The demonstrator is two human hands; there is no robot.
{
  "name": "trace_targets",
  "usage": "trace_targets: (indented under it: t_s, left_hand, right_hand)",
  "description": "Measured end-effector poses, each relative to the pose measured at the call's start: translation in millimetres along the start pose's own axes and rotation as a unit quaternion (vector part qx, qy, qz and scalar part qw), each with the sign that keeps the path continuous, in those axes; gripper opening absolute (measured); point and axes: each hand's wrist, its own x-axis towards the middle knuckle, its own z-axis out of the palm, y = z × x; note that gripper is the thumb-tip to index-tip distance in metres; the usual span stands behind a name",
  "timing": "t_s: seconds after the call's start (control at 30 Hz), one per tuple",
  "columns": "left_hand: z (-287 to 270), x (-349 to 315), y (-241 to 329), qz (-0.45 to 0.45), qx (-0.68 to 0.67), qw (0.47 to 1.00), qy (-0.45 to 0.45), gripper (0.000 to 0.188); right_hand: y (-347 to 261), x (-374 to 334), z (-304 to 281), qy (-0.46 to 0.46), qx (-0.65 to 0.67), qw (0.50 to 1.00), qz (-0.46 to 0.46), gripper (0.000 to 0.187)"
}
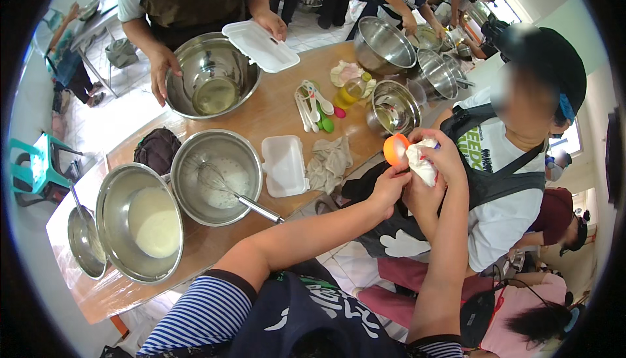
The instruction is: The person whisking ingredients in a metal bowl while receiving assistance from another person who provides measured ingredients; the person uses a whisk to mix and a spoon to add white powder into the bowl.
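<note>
Over the right edge of the table, my left hand (pixel 389 192) is closed at the lower side of an orange cup (pixel 391 152) with a pale inside, seemingly gripping it. My right hand (pixel 448 156) grips a crumpled white plastic packet (pixel 422 165) right beside the cup. A co-worker's hand (pixel 424 195) is just beneath the packet; overlapping fingers hide part of it. To the left of my left arm, a metal whisk (pixel 225 185) leans in a steel bowl (pixel 189 152) with whitish liquid at the bottom.
A steel bowl of cream-coloured batter (pixel 106 227) stands at left. Measuring spoons (pixel 314 107), an oil bottle (pixel 353 90), a cloth (pixel 328 162) and a white foam box (pixel 284 165) lie mid-table. Across, a person tilts a large bowl (pixel 176 87); a co-worker in an apron (pixel 499 139) stands close right.
</note>
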Motion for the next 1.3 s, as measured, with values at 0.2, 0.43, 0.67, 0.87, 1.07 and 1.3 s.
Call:
trace_targets:
  t_s: [0.2,0.43,0.67,0.87,1.07,1.3]
  left_hand:
    - [-55,-52,29,-0.008,0.053,0.998,-0.038,0.042]
    - [-178,-167,161,0.322,0.636,0.671,0.205,0.028]
    - [-292,-213,206,0.107,0.75,0.517,0.398,0.034]
    - [-307,-192,212,0.122,0.744,0.528,0.39,0.029]
    - [-291,-186,203,0.254,0.688,0.545,0.407,0.023]
    - [-287,-189,205,0.29,0.711,0.527,0.365,0.02]
  right_hand:
    - [-35,-28,17,0.156,-0.17,0.963,-0.143,0.04]
    - [-31,-78,205,-0.132,-0.023,0.987,-0.088,0.036]
    - [-52,-74,302,-0.249,-0.198,0.934,-0.163,0.031]
    - [-72,-43,266,-0.324,-0.232,0.881,-0.254,0.03]
    - [-52,-65,247,-0.323,-0.263,0.891,-0.182,0.033]
    - [-34,-82,254,-0.337,-0.186,0.893,-0.235,0.034]
